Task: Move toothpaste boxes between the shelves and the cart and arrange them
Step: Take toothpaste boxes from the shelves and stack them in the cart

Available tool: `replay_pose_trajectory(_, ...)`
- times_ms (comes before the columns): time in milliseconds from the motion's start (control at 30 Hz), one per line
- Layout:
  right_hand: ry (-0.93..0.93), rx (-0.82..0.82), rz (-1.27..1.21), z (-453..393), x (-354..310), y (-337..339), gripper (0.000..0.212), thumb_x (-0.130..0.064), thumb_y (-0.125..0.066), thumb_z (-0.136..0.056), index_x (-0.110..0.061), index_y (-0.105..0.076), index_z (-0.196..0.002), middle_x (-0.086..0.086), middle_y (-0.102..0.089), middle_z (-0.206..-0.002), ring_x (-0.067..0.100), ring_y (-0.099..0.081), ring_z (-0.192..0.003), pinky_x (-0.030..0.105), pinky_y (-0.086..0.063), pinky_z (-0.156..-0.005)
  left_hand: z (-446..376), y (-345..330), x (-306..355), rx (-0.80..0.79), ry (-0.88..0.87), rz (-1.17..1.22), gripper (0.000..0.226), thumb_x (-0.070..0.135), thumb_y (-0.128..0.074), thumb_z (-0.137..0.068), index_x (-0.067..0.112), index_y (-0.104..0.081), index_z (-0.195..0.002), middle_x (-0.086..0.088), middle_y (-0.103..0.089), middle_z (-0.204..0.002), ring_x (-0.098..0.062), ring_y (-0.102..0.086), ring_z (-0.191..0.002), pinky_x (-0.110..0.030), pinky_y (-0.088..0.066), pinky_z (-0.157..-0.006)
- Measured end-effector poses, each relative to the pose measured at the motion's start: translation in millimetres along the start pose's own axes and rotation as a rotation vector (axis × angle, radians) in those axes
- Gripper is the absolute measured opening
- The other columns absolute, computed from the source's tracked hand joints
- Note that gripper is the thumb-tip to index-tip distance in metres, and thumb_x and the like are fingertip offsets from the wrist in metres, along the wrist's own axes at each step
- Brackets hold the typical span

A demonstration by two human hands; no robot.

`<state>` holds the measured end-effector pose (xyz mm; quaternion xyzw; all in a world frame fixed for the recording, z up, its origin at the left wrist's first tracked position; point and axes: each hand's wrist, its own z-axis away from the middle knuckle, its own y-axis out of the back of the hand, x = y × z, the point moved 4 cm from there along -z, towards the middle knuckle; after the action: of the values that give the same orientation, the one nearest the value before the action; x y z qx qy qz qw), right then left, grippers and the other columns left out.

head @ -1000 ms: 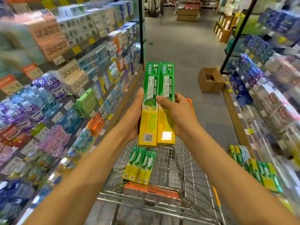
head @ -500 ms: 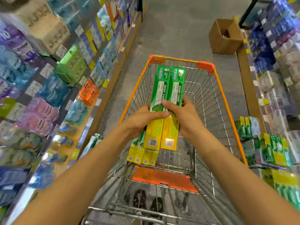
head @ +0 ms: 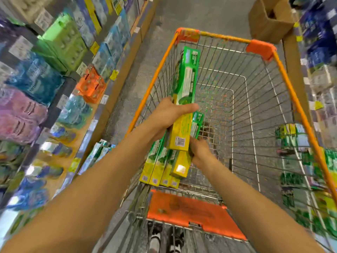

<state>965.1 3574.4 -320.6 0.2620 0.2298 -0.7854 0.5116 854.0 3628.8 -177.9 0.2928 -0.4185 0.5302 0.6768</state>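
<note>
Two green-and-yellow toothpaste boxes are in hand above the cart point(head: 284, 73), and each hand takes one, which reads as splitting a pair so they can be laid down singly. The left hand point(head: 164, 115) has its grip wrapped round the upper box point(head: 184, 99), thumb across the top face and fingers underneath, holding it raised and tilted over the near-left part of the cart. That keeps it out of the way while the other goes in. The right hand point(head: 198, 152) is lower inside the cart, its grip closed round the lower box point(head: 180, 167), though the fingers are blurred and partly hidden by the box itself. That box sits just above, perhaps touching, the row of boxes point(head: 156, 170) already lying side by side in the cart's near-left corner, long sides together and yellow ends toward the orange seat flap point(head: 191, 214). The lower box looks aimed at the right end of that row, so lining it up parallel seems to be the point of the low, angled hold. The rest of the cart floor shows bare wire.
</note>
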Motion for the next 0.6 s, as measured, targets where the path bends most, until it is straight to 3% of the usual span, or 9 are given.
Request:
replay_pose_trajectory(100, -0.026, 0.018, 0.125, -26.6, 43.3, -4.0, 0.017, -0.020, -0.063, -0.090, -0.021, -0.046, -0.092, 0.000, -0.053, -0.078, 0.013, -0.052, -0.058, 0.026, -0.043, -0.051, -7.1, -3.2, 2.7, 0.001, -0.038, 0.014, 0.014, 0.014, -0.072, -0.081, 0.015, -0.058, -0.084, 0.012, -0.059, -0.050, 0.001, -0.056, -0.043, -0.014, -0.044, -0.043)
replay_pose_trajectory(167, 0.004, 0.039, 0.218, -39.8, 62.3, -2.7, 0.021, -0.017, -0.065, -0.087, -0.016, -0.048, -0.099, 0.003, -0.054, -0.082, 0.014, -0.049, -0.064, 0.026, -0.040, -0.057, -10.3, -1.3, -4.5, 0.024, -0.034, 0.005, 0.017, 0.015, -0.074, -0.080, 0.015, -0.059, -0.088, 0.009, -0.060, -0.059, 0.001, -0.057, -0.045, -0.013, -0.044, -0.044)
replay_pose_trajectory(233, 0.018, 0.056, 0.263, -54.2, 78.0, 0.1, 0.035, -0.023, -0.069, -0.082, -0.014, -0.048, -0.108, 0.005, -0.056, -0.086, 0.017, -0.049, -0.068, 0.026, -0.040, -0.060, -11.7, 3.6, -15.9, 0.057, -0.017, 0.008, 0.022, 0.016, -0.075, -0.079, 0.013, -0.060, -0.095, 0.004, -0.061, -0.069, 0.001, -0.058, -0.047, -0.013, -0.045, -0.044)
replay_pose_trajectory(333, -0.015, 0.093, 0.344, -89.0, 107.9, 9.0, 0.064, -0.052, -0.071, -0.063, -0.018, -0.044, -0.110, 0.012, -0.053, -0.101, 0.020, -0.050, -0.079, 0.033, -0.046, -0.065, -11.5, 12.2, -36.5, 0.105, 0.015, 0.057, 0.028, 0.014, -0.075, -0.078, 0.010, -0.061, -0.102, 0.002, -0.062, -0.072, 0.001, -0.059, -0.048, -0.013, -0.045, -0.045)
replay_pose_trajectory(400, -0.056, 0.101, 0.390, -117.6, 132.1, 17.8, 0.055, -0.040, -0.072, -0.072, -0.016, -0.047, -0.113, 0.019, -0.056, -0.108, 0.022, -0.057, -0.075, 0.034, -0.052, -0.061, -11.0, 15.4, -45.1, 0.113, 0.038, 0.076, 0.023, 0.017, -0.075, -0.078, 0.014, -0.061, -0.097, 0.004, -0.062, -0.072, -0.001, -0.059, -0.051, -0.014, -0.047, -0.046)
replay_pose_trajectory(467, -0.072, 0.101, 0.419, -123.2, 139.0, 16.0, 0.037, -0.030, -0.071, -0.077, -0.024, -0.043, -0.099, 0.015, -0.052, -0.099, 0.017, -0.049, -0.060, 0.028, -0.044, -0.052, -11.5, 16.1, -47.6, 0.118, 0.045, 0.076, 0.028, 0.020, -0.076, -0.077, 0.014, -0.061, -0.100, 0.003, -0.063, -0.076, -0.004, -0.060, -0.057, -0.016, -0.048, -0.049)
replay_pose_trajectory(600, -0.031, 0.087, 0.571, -100.2, 125.1, -9.4, 0.030, -0.022, -0.068, -0.085, -0.019, -0.046, -0.105, 0.011, -0.058, -0.101, 0.020, -0.048, -0.076, 0.035, -0.043, -0.068, -13.9, 12.7, -45.7, 0.111, 0.013, 0.064, 0.041, 0.022, -0.077, -0.076, 0.009, -0.059, -0.110, 0.002, -0.063, -0.079, -0.009, -0.061, -0.064, -0.019, -0.049, -0.052)
